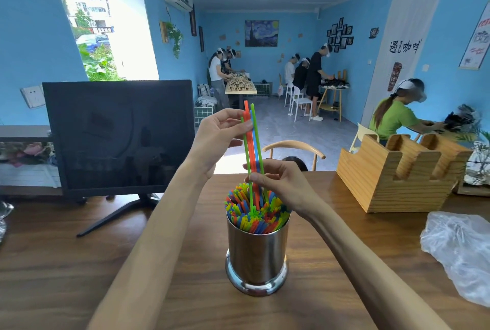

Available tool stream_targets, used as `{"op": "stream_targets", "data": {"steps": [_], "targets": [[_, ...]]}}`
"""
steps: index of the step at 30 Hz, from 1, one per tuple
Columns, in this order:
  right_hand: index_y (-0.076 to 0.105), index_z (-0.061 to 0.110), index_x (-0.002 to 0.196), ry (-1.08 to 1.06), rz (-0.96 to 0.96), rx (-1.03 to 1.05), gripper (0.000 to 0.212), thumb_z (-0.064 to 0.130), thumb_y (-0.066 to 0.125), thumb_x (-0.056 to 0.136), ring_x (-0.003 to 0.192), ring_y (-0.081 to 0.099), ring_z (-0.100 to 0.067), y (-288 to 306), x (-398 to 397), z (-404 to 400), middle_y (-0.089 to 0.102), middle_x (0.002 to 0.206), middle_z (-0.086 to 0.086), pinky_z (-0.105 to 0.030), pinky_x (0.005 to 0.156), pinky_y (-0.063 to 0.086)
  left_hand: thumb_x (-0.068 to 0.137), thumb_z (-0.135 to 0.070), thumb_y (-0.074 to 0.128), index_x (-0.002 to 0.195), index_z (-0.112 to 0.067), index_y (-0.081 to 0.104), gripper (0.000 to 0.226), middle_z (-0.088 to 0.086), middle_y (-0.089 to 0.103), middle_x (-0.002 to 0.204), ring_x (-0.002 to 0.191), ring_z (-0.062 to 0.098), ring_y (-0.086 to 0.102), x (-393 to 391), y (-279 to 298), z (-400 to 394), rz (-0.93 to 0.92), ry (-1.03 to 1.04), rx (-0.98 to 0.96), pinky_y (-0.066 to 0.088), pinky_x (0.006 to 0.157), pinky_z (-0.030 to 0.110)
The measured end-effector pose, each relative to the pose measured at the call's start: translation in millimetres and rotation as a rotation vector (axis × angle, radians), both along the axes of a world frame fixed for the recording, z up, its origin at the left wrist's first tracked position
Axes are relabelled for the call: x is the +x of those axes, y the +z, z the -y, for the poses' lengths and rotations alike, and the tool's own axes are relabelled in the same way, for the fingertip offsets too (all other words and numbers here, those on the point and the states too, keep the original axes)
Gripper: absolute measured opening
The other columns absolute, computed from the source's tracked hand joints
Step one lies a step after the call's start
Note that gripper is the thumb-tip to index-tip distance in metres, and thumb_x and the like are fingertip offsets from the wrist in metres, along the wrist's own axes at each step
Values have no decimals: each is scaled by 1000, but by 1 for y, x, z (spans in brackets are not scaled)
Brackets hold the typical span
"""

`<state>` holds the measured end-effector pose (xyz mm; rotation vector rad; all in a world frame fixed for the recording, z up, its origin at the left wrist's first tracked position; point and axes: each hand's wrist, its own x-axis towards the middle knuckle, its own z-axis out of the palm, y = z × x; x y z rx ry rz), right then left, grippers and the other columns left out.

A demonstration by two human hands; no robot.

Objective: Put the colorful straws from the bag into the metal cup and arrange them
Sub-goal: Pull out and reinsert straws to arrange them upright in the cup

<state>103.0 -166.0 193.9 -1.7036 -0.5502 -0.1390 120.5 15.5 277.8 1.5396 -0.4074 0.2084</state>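
The left hand (217, 131) is raised above the tabletop (79, 263), its thumb and fingers pinching the upper part of a small bunch of straws (252, 141) in green, orange and blue. The right hand (278, 181) sits lower and nearer, pinching the same bunch just above the metal cup (256, 253). The held straws stand nearly upright, their lower ends reaching down among the many colorful straws (256, 213) already packed in the cup, whose tips fan out over its rim. The shiny cup stands upright on the wooden tabletop, near the middle, between the two forearms. To the right, at the tabletop's edge, lies a crumpled clear plastic bag (458, 253). Farther right and back sits a wooden holder (397, 173) with open slots. On the left stands a dark monitor (119, 133) on its stand. Beyond the tabletop, a curved wooden chair back (293, 146) shows, and people (313, 78) work at tables in the far blue-walled room.
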Motion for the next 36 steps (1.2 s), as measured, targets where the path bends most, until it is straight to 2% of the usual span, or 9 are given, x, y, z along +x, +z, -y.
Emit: {"op": "stream_targets", "data": {"steps": [6,9,12,14,19,24,29,33,36], "targets": [[76,10,114,-13,-2,-19,26,22,75,92,90,76,-13,3,0,1,80,96,1,-16,76,55,93,-11,73,103,-17,71,12,-2,79,89,81,11,74,2,2,1,37,13,18,60,74,23],[76,8,115,-11,-7,0,26,19,75,92,90,76,-19,2,-1,1,80,99,-5,-21,78,57,94,-7,71,103,-16,72,13,0,79,89,80,13,74,4,1,-1,42,21,3,62,78,28],[74,4,116,12,-7,14,25,16,73,93,76,74,-16,2,-4,1,76,96,-16,-23,74,57,93,-6,72,100,-17,73,13,0,79,87,78,13,75,6,2,-1,37,23,-14,61,70,26],[71,2,116,17,15,-32,22,14,69,97,76,72,-14,4,-4,0,75,96,-15,-25,76,57,91,-9,75,100,-17,73,13,1,77,84,74,11,74,6,-1,3,53,46,-31,59,65,22],[47,-6,122,111,-75,-57,24,15,45,110,83,65,-31,4,-5,-3,66,89,-19,-47,86,55,91,-7,74,103,-13,72,14,6,71,81,71,11,72,6,-17,16,144,115,-80,59,66,23],[45,-2,123,71,-76,-84,26,20,35,113,78,56,-26,5,-6,-4,51,84,-8,-42,82,49,92,-10,75,102,-18,71,14,-4,77,82,75,9,73,11,-13,16,129,127,-95,58,67,20],[53,4,120,19,-71,-114,26,19,33,113,65,44,-14,2,-8,-3,40,76,1,-25,67,42,90,-7,75,105,-14,71,17,-3,78,81,77,11,72,14,14,-3,109,110,-316,59,80,25],[57,9,116,3,-124,-112,25,18,33,113,63,43,-11,5,-9,-1,38,73,2,-22,64,41,93,-11,74,104,-15,69,13,-2,78,85,84,16,72,4,29,-20,237,163,-474,57,85,30],[52,7,107,22,-202,32,21,14,34,113,61,44,-16,10,-7,-2,42,75,-4,-27,62,39,91,-16,77,100,-21,68,13,0,79,94,94,22,75,-16,12,-22,442,306,-421,58,85,34]]}}
